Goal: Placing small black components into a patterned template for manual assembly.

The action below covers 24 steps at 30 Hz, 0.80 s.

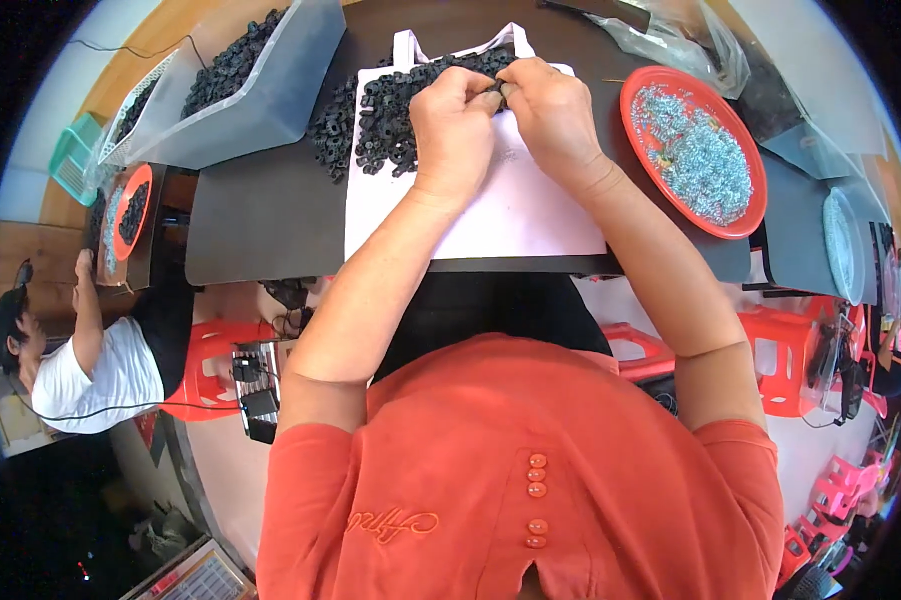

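Over a pale pink cloth bag (520, 215) spread on the dark table, my left hand (452, 128) and my right hand (552, 108) meet, fingertips pinched together. Between them shows a small black plastic part (498, 88), mostly covered by the fingers. Around my left hand lies a heap of small black plastic parts (385, 125), spilling past the bag's left edge onto the table. To the right of my right hand, a round red tray (753, 190) holds a pile of small shiny silvery-blue metal pieces (705, 165), too small to name.
A large clear plastic bin (280, 110) of black parts stands at the left, beside a white basket (120, 145) and a green basket (75, 160). Clear plastic bags (660, 45) lie at the far right. A person in a white shirt (100, 375) sits at the left near red stools (215, 365).
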Available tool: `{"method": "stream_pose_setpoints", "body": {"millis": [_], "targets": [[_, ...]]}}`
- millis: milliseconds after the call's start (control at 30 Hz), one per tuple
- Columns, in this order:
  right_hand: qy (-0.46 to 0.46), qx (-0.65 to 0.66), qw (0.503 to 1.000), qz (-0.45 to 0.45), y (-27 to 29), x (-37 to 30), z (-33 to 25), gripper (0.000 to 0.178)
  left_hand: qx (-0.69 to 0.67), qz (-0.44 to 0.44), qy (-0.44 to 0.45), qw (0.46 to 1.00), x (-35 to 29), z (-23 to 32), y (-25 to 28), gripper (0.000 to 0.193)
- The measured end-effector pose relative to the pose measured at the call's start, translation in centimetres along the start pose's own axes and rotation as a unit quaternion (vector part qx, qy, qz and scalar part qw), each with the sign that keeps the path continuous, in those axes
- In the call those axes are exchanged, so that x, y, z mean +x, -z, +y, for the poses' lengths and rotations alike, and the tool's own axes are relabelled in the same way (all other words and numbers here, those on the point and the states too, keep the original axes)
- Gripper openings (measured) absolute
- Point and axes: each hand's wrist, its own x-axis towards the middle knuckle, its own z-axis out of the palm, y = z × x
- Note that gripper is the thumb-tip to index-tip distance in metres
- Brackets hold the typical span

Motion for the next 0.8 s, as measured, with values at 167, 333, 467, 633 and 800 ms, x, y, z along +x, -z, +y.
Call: {"method": "stream_pose_setpoints", "body": {"millis": [167, 333, 467, 633, 800], "targets": [[-0.013, 0.030, 0.999, -0.004, 0.5, 0.5, -0.2, 0.012, -0.160, -0.038, 0.131, 0.978, 0.5, 1.3, 0.6, 0.007], [-0.020, 0.040, 0.998, -0.044, 1.7, 0.9, -1.1, 0.015, -0.203, -0.048, 0.171, 0.963, 0.7, 2.0, 1.3, 0.007], [0.021, -0.017, 0.999, -0.032, 1.3, 0.9, -1.4, 0.019, -0.273, -0.044, 0.193, 0.942, 1.0, 1.5, 1.3, 0.007], [0.104, -0.091, 0.990, 0.025, 0.7, 0.8, -0.6, 0.024, -0.280, -0.039, 0.208, 0.936, 0.8, 2.1, 1.0, 0.008], [0.148, -0.138, 0.978, 0.049, 0.6, 0.6, -0.4, 0.026, -0.262, -0.063, 0.200, 0.942, 0.6, 1.9, 1.2, 0.011]]}}
